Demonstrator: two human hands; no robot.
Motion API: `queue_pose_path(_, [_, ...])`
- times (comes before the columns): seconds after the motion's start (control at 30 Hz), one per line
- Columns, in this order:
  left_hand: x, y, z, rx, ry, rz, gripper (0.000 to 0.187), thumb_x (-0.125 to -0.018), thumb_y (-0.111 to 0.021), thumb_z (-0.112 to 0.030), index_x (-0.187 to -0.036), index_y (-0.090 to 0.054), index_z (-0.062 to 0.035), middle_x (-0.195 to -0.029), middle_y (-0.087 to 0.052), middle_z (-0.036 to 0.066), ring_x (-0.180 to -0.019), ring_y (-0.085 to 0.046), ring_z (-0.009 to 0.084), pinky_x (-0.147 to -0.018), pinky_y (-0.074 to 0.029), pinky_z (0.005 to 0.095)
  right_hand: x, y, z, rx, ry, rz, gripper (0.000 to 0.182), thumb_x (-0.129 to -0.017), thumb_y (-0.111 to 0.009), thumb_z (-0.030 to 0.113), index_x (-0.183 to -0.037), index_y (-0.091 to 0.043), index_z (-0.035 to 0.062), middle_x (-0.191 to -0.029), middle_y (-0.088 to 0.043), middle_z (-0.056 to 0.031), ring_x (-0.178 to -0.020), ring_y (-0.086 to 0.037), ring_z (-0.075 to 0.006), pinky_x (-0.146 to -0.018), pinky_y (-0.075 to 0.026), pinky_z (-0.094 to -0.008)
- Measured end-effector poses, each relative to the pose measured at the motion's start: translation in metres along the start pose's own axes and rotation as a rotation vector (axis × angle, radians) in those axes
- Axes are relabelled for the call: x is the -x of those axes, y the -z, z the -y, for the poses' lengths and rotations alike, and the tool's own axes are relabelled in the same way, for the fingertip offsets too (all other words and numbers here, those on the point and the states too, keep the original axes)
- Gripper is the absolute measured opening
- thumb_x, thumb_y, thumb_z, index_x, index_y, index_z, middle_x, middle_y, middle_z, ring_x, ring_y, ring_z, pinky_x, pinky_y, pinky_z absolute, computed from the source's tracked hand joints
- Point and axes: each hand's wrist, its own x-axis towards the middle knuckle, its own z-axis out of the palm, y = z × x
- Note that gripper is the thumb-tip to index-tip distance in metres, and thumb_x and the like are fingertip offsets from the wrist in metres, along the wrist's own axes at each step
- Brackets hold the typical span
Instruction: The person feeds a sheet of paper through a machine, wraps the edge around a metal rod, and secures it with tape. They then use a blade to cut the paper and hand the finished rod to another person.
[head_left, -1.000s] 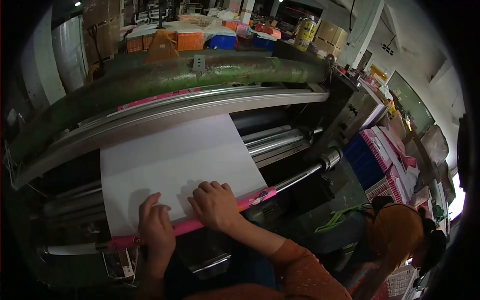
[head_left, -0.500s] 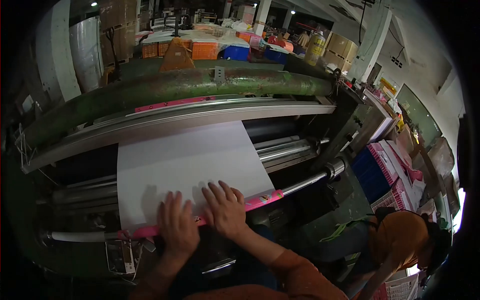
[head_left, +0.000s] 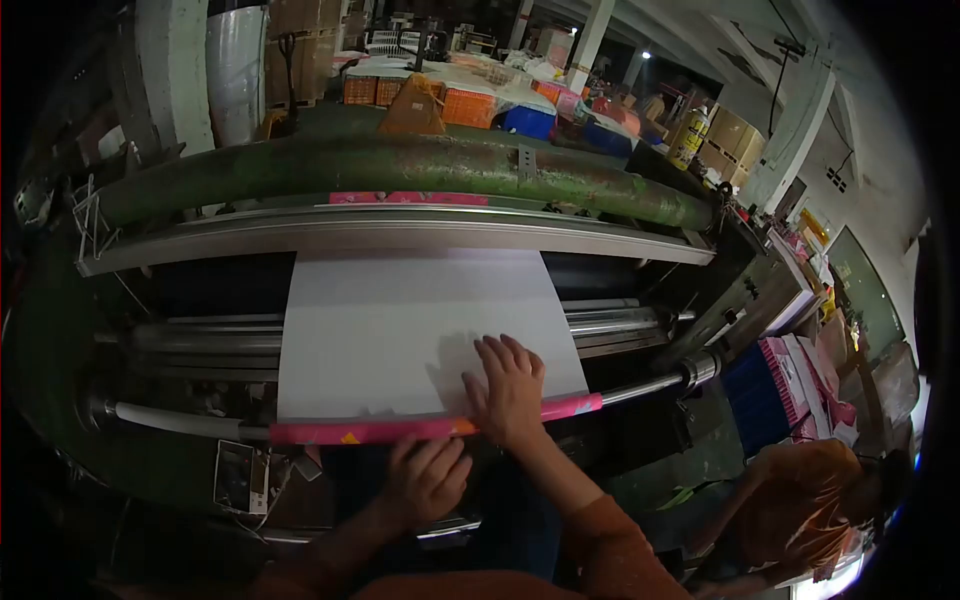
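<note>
A wide white sheet (head_left: 420,330) comes down from under a metal bar and meets a pink patterned roll (head_left: 350,432) on the front shaft. My right hand (head_left: 510,390) lies over the roll and the sheet's lower edge, fingers spread and pointing up. Just below the roll is my left hand (head_left: 430,482), its fingers bent loosely near the roll's underside with small gaps between them. Nothing shows in its grasp, and whether its fingertips touch the roll is unclear.
A green pipe (head_left: 400,168) and the metal bar (head_left: 400,235) cross behind the sheet. At the right end is the shaft's round holder (head_left: 700,370). A person in an orange top (head_left: 800,500) bends at lower right, near a blue crate (head_left: 745,395).
The view has swung left. My left hand has come off the sheet to below the roll. My right hand remains on the roll, whose pink band now looks straighter and wider.
</note>
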Motion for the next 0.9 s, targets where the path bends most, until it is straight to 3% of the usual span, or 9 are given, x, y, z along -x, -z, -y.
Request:
queue_pose_path(0.1, [0.075, -0.016, -0.016, 0.065, 0.188, 0.218, 0.030, -0.080, -0.062, -0.019, -0.107, -0.059, -0.0058, -0.123, -0.055, 0.015, -0.119, -0.048, 0.0341, -0.101, -0.035, 0.0533, -0.058, 0.010, -0.021, -0.050, -0.072, -0.148, 0.029, -0.087, -0.061, 0.020, -0.111, -0.059, 0.0045, -0.112, -0.062, -0.0119, -0.104, -0.059, -0.0282, -0.087, -0.043, -0.0408])
queue_pose_path(0.13, [0.098, -0.025, -0.013, 0.050, 0.372, 0.359, 0.030, -0.080, -0.063, -0.020, -0.106, -0.060, -0.0058, -0.121, -0.056, 0.014, -0.118, -0.048, 0.0332, -0.100, -0.035, 0.0532, -0.083, 0.016, -0.022, -0.243, -0.178, -0.292, 0.020, -0.089, -0.063, 0.019, -0.101, -0.063, 0.0029, -0.096, -0.067, -0.0120, -0.082, -0.066, -0.0247, -0.066, -0.049, -0.0348])
queue_pose_path(0.23, [0.147, -0.033, -0.003, -0.132, 0.418, 0.735, 0.027, -0.079, -0.065, -0.022, -0.099, -0.062, -0.0052, -0.113, -0.057, 0.014, -0.114, -0.048, 0.0316, -0.099, -0.036, 0.0510, -0.157, 0.045, -0.044, -0.316, -0.396, -0.316, 0.035, -0.091, -0.059, 0.036, -0.086, -0.064, 0.0016, -0.069, -0.064, -0.0161, -0.068, -0.064, -0.0344, -0.064, -0.048, -0.0429])
queue_pose_path(0.47, [0.135, -0.035, 0.006, 0.100, 0.513, 0.615, 0.017, -0.079, -0.064, -0.021, -0.083, -0.062, -0.0051, -0.100, -0.059, 0.012, -0.104, -0.051, 0.0308, -0.094, -0.037, 0.0487, -0.240, 0.049, -0.072, -0.935, -0.708, -0.049, 0.028, -0.089, -0.064, 0.031, -0.087, -0.064, 0.0034, -0.070, -0.067, -0.0087, -0.050, -0.059, -0.0139, -0.042, -0.039, -0.0272])
queue_pose_path(0.57, [0.134, -0.033, 0.005, 0.108, 0.479, 0.544, 0.015, -0.079, -0.064, -0.020, -0.081, -0.062, -0.0054, -0.096, -0.061, 0.012, -0.097, -0.054, 0.0310, -0.093, -0.036, 0.0494, -0.241, 0.040, -0.070, -1.030, -0.644, -0.109, 0.022, -0.089, -0.065, 0.023, -0.086, -0.064, 0.0013, -0.072, -0.066, -0.0082, -0.053, -0.058, -0.0131, -0.047, -0.042, -0.0265])
queue_pose_path(0.63, [0.127, -0.027, 0.008, 0.251, 0.551, 0.612, 0.017, -0.079, -0.066, -0.021, -0.083, -0.063, -0.0043, -0.097, -0.062, 0.014, -0.092, -0.057, 0.0327, -0.091, -0.040, 0.0471, -0.215, 0.034, -0.048, -0.939, -0.332, -0.161, 0.013, -0.091, -0.060, 0.011, -0.084, -0.064, 0.0000, -0.074, -0.067, -0.0079, -0.061, -0.060, -0.0118, -0.055, -0.045, -0.0251])
queue_pose_path(0.77, [0.128, -0.028, 0.016, 0.577, 0.779, 0.552, 0.018, -0.085, -0.064, -0.019, -0.092, -0.063, -0.0027, -0.098, -0.063, 0.013, -0.091, -0.062, 0.0285, -0.087, -0.046, 0.0416, -0.083, 0.046, 0.035, -1.126, -0.170, 0.446, 0.010, -0.092, -0.054, 0.000, -0.085, -0.061, -0.0014, -0.083, -0.066, -0.0067, -0.071, -0.063, -0.0127, -0.071, -0.052, -0.0271])
queue_pose_path(0.83, [0.103, -0.012, 0.012, 1.395, 1.180, 0.071, 0.016, -0.092, -0.059, -0.014, -0.101, -0.062, -0.0017, -0.096, -0.063, 0.008, -0.095, -0.062, 0.0202, -0.080, -0.049, 0.0339, -0.017, 0.035, 0.044, -0.796, -0.023, 0.684, 0.005, -0.091, -0.057, 0.001, -0.091, -0.061, -0.0010, -0.081, -0.066, -0.0069, -0.074, -0.063, -0.0117, -0.069, -0.052, -0.0263])
queue_pose_path(0.9, [0.094, -0.006, 0.006, 1.397, 1.104, -0.009, 0.014, -0.093, -0.057, -0.012, -0.102, -0.060, -0.0016, -0.095, -0.063, 0.006, -0.095, -0.061, 0.0169, -0.080, -0.049, 0.0315, 0.038, 0.022, 0.050, -0.997, -0.133, 0.798, 0.009, -0.089, -0.059, 0.006, -0.086, -0.060, -0.0021, -0.079, -0.066, -0.0098, -0.068, -0.063, -0.0140, -0.065, -0.052, -0.0282])
